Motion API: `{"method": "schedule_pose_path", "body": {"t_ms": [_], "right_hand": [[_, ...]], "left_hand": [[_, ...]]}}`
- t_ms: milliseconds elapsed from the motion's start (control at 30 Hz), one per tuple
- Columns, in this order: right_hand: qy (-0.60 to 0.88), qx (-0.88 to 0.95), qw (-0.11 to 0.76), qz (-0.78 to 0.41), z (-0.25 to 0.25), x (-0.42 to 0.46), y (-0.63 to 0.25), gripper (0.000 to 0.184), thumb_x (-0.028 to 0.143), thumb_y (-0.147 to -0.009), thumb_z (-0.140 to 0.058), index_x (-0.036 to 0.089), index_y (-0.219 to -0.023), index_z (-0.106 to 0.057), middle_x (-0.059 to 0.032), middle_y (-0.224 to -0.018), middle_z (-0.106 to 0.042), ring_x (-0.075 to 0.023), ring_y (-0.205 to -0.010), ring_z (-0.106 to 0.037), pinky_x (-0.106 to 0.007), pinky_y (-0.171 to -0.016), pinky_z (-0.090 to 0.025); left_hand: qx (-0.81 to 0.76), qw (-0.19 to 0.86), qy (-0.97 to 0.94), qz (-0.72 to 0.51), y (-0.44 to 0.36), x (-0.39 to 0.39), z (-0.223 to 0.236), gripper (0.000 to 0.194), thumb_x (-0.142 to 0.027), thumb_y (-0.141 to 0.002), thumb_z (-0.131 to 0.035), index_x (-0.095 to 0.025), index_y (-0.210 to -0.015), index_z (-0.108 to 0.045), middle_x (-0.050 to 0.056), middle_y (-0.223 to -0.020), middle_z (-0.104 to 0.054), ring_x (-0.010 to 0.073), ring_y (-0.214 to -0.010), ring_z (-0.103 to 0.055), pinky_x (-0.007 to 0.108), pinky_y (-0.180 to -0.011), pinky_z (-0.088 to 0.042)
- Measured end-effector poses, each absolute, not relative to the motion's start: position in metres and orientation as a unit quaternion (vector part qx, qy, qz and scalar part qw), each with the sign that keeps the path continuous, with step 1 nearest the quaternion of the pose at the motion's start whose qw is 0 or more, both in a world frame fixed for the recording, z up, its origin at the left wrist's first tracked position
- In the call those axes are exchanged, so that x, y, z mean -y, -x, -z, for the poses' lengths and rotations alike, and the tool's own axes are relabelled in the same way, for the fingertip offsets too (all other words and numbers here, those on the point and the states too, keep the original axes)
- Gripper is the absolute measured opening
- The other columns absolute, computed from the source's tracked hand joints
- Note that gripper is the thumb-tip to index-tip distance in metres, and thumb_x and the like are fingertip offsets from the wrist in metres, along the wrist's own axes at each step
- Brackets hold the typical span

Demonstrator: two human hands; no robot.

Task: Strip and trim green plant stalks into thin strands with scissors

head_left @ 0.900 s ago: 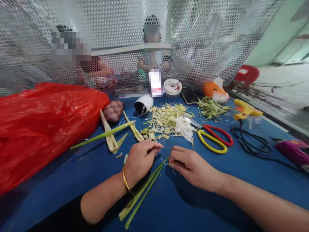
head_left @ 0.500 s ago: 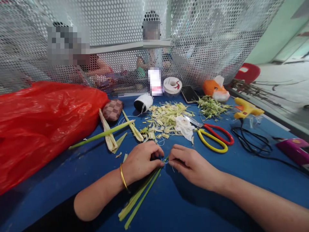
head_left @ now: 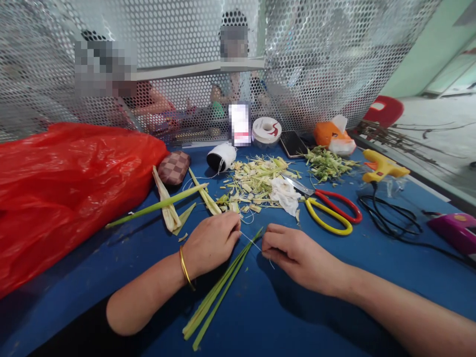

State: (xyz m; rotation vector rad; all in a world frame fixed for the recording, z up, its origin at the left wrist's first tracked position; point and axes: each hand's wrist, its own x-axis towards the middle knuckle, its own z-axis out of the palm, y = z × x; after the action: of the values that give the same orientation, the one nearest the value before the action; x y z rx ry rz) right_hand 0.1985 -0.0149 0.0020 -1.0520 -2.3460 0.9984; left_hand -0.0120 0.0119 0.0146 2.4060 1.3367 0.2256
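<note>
A thin white thread is stretched between my two hands, crossing the narrow top of a bundle of green leaf strips. My left hand, with a gold bangle at the wrist, pinches the thread on one side. On the other side my right hand is closed on the thread, its loose end hanging below the fingers. The strips lie on the blue table, tips together by my hands and wider ends fanned toward me.
Leaf scraps lie ahead, with red-and-yellow scissors to their right. A white thread spool, a ribbon roll and a phone stand behind. A yellow glue gun is at right, a red plastic bag at left.
My left hand has moved left and away from the bundle's tip, drawing the thread taut across it. My right hand stays almost in place. The bundle's top is now uncovered.
</note>
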Motion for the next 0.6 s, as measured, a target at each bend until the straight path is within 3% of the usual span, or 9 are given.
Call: {"method": "schedule_pose_path", "body": {"t_ms": [133,267,500,600], "right_hand": [[0.344,0.86,0.154,-0.344,-0.004,0.014,-0.202,0.022,0.004,-0.084,-0.046,0.018,-0.067,-0.045,0.0009,-0.073,-0.044,-0.0114,-0.067,-0.045,-0.022,-0.06,-0.035],[0.319,0.866,0.173,-0.343,-0.003,0.014,-0.202,0.019,0.005,-0.084,-0.046,0.019,-0.072,-0.048,-0.0001,-0.076,-0.047,-0.0118,-0.068,-0.047,-0.023,-0.061,-0.037],[0.268,0.821,0.283,-0.418,-0.008,0.021,-0.192,0.013,0.008,-0.083,-0.05,0.018,-0.075,-0.052,-0.0092,-0.104,-0.057,-0.0166,-0.098,-0.055,-0.026,-0.082,-0.043],[0.228,0.817,0.259,-0.461,-0.006,0.022,-0.187,0.012,0.008,-0.082,-0.048,0.018,-0.077,-0.053,-0.0078,-0.101,-0.062,-0.0143,-0.089,-0.059,-0.024,-0.078,-0.045]], "left_hand": [[-0.505,0.126,-0.851,-0.062,0.014,-0.013,-0.013,0.012,-0.015,-0.084,-0.042,-0.02,-0.074,-0.044,0.002,-0.075,-0.054,0.0177,-0.07,-0.05,0.031,-0.063,-0.033],[-0.519,0.146,-0.839,-0.074,0.016,-0.015,-0.012,0.012,-0.016,-0.083,-0.044,-0.02,-0.071,-0.044,0.001,-0.073,-0.055,0.0176,-0.071,-0.051,0.03,-0.063,-0.033],[-0.562,0.261,-0.769,-0.158,0.016,-0.016,-0.011,0.012,-0.017,-0.077,-0.047,-0.02,-0.066,-0.049,-0.001,-0.066,-0.057,0.0153,-0.065,-0.052,0.028,-0.06,-0.034],[-0.564,0.378,-0.707,-0.197,0.012,-0.012,-0.008,0.012,-0.02,-0.076,-0.047,-0.019,-0.064,-0.05,-0.002,-0.056,-0.055,0.0137,-0.057,-0.053,0.026,-0.056,-0.036]]}}
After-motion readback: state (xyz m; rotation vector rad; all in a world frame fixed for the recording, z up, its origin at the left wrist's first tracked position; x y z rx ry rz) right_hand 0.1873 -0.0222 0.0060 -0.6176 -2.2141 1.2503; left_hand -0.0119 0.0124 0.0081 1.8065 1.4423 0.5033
